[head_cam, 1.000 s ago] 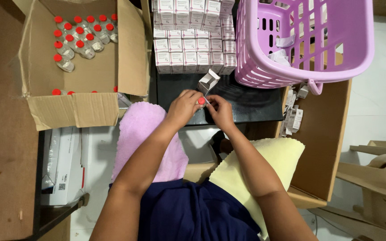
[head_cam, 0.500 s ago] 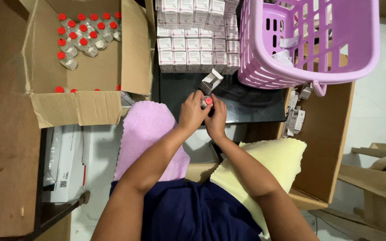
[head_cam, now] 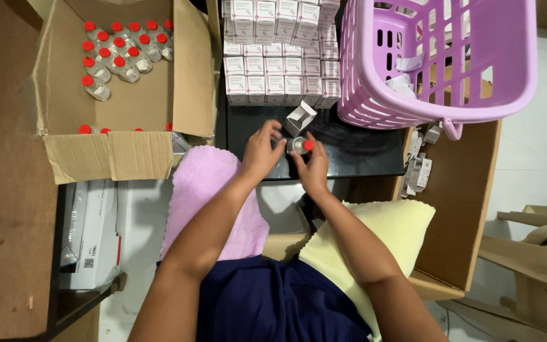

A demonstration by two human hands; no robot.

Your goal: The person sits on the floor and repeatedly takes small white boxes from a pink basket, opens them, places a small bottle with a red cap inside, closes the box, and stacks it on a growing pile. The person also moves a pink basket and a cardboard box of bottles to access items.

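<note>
At the centre of the frame the person holds a small clear vial with a red cap (head_cam: pixel 299 145) between both hands, over a dark tray (head_cam: pixel 362 149). The right hand (head_cam: pixel 313 166) grips the vial, its fingers closed round the body; the left hand (head_cam: pixel 261 151) touches the vial's other end with its fingertips, loosely curled. Just above the hands lies a small white carton (head_cam: pixel 301 117), its flap open. The step in hand looks like packing the vial into that carton. The next move seems to call for taking up the carton and lining the vial with its open end. More red-capped vials stand in a cardboard box (head_cam: pixel 134 95) at upper left, stacked white cartons (head_cam: pixel 280 57) at top centre, a purple basket (head_cam: pixel 438 57) at upper right
</note>
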